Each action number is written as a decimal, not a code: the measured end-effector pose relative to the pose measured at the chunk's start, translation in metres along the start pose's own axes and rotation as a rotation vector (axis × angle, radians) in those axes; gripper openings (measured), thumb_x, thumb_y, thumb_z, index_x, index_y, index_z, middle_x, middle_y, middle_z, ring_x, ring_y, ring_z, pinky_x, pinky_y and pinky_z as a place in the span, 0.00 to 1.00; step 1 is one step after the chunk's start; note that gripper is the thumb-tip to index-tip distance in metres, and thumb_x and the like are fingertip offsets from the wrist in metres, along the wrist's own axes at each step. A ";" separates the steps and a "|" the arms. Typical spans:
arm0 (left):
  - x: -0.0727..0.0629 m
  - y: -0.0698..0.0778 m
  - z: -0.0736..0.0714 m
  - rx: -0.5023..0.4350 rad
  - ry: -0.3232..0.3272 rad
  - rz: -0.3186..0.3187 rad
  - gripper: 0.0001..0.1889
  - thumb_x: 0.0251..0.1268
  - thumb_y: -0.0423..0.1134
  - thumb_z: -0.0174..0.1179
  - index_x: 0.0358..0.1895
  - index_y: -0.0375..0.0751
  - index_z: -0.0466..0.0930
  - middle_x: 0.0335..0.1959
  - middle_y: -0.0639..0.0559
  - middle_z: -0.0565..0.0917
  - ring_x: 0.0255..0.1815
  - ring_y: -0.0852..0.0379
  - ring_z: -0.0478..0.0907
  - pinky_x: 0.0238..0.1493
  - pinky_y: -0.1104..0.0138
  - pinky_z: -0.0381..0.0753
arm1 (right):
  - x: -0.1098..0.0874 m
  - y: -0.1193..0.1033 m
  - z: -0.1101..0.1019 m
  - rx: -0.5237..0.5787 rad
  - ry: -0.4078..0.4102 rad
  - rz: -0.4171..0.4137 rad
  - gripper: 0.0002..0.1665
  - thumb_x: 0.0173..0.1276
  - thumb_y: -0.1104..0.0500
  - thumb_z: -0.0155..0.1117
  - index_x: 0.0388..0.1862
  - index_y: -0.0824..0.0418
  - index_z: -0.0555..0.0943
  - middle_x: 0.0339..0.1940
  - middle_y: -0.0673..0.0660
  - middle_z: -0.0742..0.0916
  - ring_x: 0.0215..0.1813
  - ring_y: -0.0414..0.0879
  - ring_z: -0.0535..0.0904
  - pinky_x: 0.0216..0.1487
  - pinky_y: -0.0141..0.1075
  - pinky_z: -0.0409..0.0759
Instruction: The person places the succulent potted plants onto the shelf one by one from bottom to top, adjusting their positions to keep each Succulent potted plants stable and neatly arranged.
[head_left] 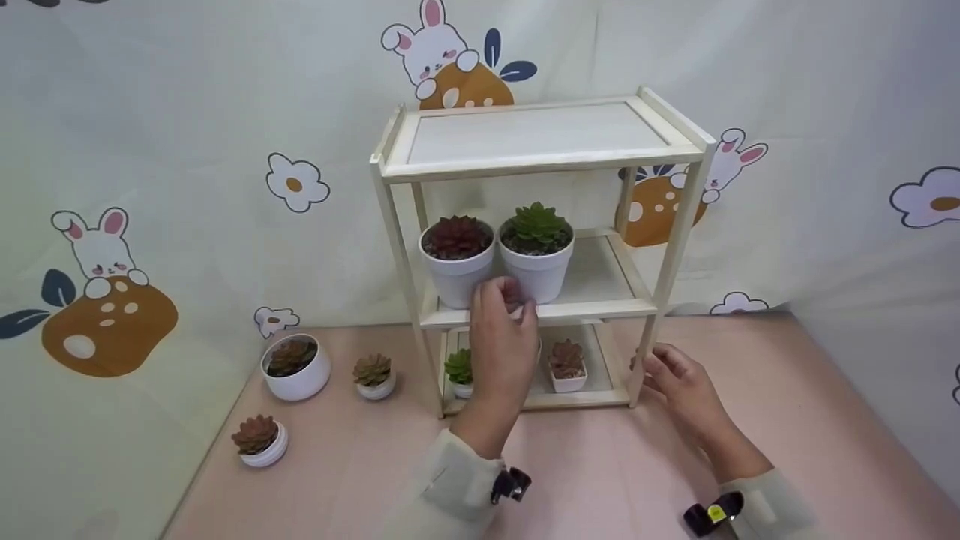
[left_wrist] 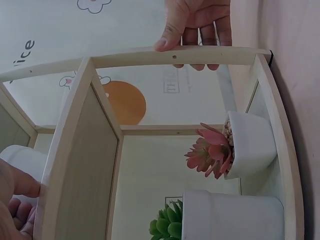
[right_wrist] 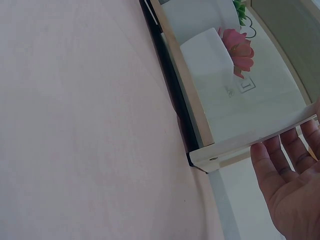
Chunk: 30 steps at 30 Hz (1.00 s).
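Observation:
A pale wooden shelf rack [head_left: 517, 171] stands before me. On its middle shelf, two white pots sit side by side, one with a dark red succulent [head_left: 459, 238] and one with a green succulent [head_left: 537, 225]. My left hand [head_left: 501, 341] is at that shelf's front edge, with bent fingers low against the pots and the thumb at the wood; I cannot tell whether it holds anything. My right hand [head_left: 686, 394] grips the rack's right front post [left_wrist: 215, 54], thumb on one side and fingers on the other. On the bottom shelf is a reddish succulent in a square pot [left_wrist: 252, 145].
Beside it, a small green succulent [head_left: 458, 366] is partly hidden by my left hand. Left of the rack, the pink tabletop [head_left: 330, 480] bears a round white pot [head_left: 296, 379], a small brownish succulent [head_left: 373, 371] and a reddish succulent in a ribbed bowl [head_left: 259, 439]. A printed cloth [head_left: 225, 97] hangs behind.

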<state>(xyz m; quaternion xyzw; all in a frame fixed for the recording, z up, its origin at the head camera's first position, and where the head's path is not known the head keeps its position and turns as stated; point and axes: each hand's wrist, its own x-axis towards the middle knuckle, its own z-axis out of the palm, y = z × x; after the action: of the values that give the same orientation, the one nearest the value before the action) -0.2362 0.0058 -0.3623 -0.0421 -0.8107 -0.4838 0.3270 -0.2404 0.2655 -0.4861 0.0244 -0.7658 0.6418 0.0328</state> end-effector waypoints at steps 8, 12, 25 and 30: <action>-0.006 -0.003 -0.008 -0.014 -0.036 0.007 0.15 0.65 0.31 0.70 0.52 0.36 0.77 0.46 0.46 0.80 0.49 0.54 0.80 0.53 0.64 0.86 | -0.001 -0.001 0.001 -0.005 -0.002 -0.002 0.29 0.82 0.51 0.58 0.68 0.72 0.73 0.60 0.66 0.84 0.58 0.36 0.83 0.63 0.35 0.85; -0.010 -0.003 -0.017 -0.014 -0.074 -0.007 0.17 0.67 0.35 0.71 0.54 0.38 0.77 0.49 0.48 0.80 0.52 0.55 0.79 0.56 0.66 0.86 | -0.001 0.000 0.000 -0.012 -0.002 0.012 0.29 0.83 0.50 0.57 0.69 0.70 0.73 0.62 0.70 0.82 0.58 0.36 0.83 0.62 0.33 0.85; -0.020 -0.013 -0.045 -0.012 -0.036 0.152 0.15 0.71 0.36 0.67 0.54 0.35 0.77 0.49 0.45 0.80 0.52 0.55 0.80 0.55 0.65 0.87 | 0.000 0.000 0.001 0.002 0.002 0.019 0.30 0.82 0.49 0.58 0.69 0.71 0.72 0.59 0.65 0.84 0.57 0.36 0.84 0.61 0.31 0.85; -0.021 -0.018 -0.060 -0.005 0.007 0.212 0.15 0.71 0.36 0.66 0.54 0.34 0.77 0.51 0.46 0.80 0.52 0.55 0.80 0.55 0.63 0.87 | -0.001 -0.002 0.002 0.031 0.009 0.011 0.27 0.82 0.53 0.58 0.67 0.72 0.73 0.56 0.63 0.86 0.56 0.37 0.85 0.60 0.31 0.85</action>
<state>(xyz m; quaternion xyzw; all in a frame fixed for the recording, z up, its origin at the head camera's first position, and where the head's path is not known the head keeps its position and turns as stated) -0.1976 -0.0476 -0.3690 -0.1268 -0.7993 -0.4488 0.3791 -0.2397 0.2632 -0.4849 0.0178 -0.7557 0.6538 0.0322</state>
